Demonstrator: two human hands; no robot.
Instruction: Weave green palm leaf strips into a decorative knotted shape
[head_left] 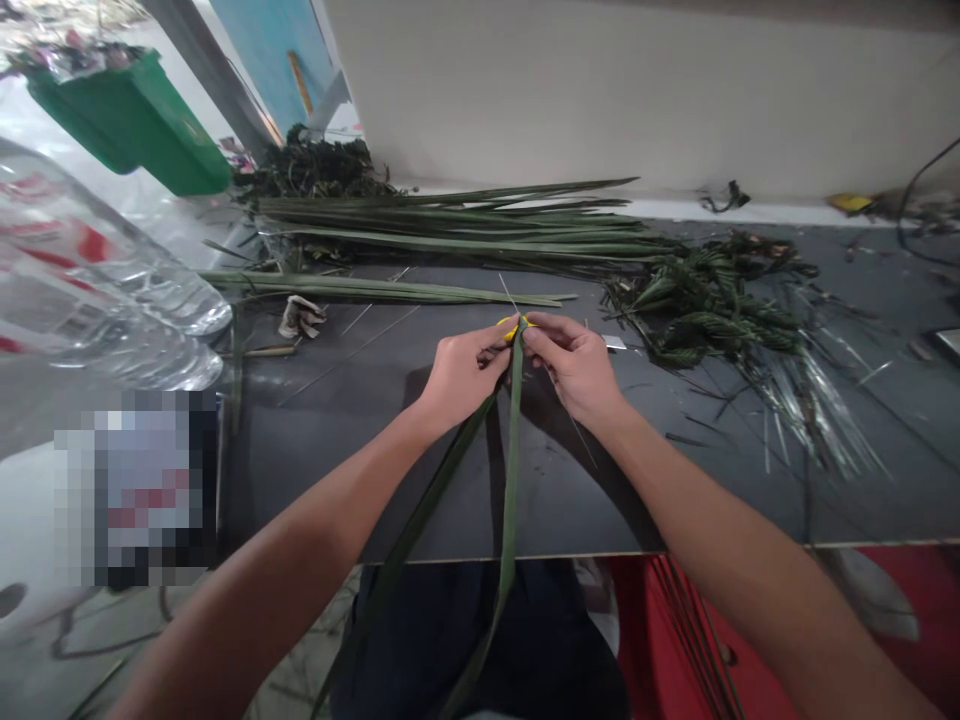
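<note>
The flat green leaf strip (512, 450) has its upper end directly between the fingertips of the two hands, so neither hand is nearer; its long axis runs from them down to 6 o'clock, over the bench (675, 500) edge and toward the lap. Both hands are closed in a fine pinch, almost meeting: the left hand (471, 368) grips from the 9 o'clock side, where a small bright yellow piece (510, 328) shows at its fingers, and the right hand (574, 362) presses its thumb to the strip from the 3 o'clock side. What this yellow piece is, I cannot tell. A thin, stiff stem (507, 288) points out toward 11 o'clock, and a second, darker leaf strip (442, 478) hangs toward 7 o'clock. The strips look smooth, ribbon-like and slightly matt. At 12 o'clock from the hands lies a bundle of long narrow leaves (465, 240), nearly straight and pointed. At 3 o'clock is a heap of folded leaf pieces (712, 310), ridged and twisted, with shiny, slender stalks (825, 410) spreading below it. Clear plastic bottles (90, 270), with red marks, lean in at 9 o'clock.
</note>
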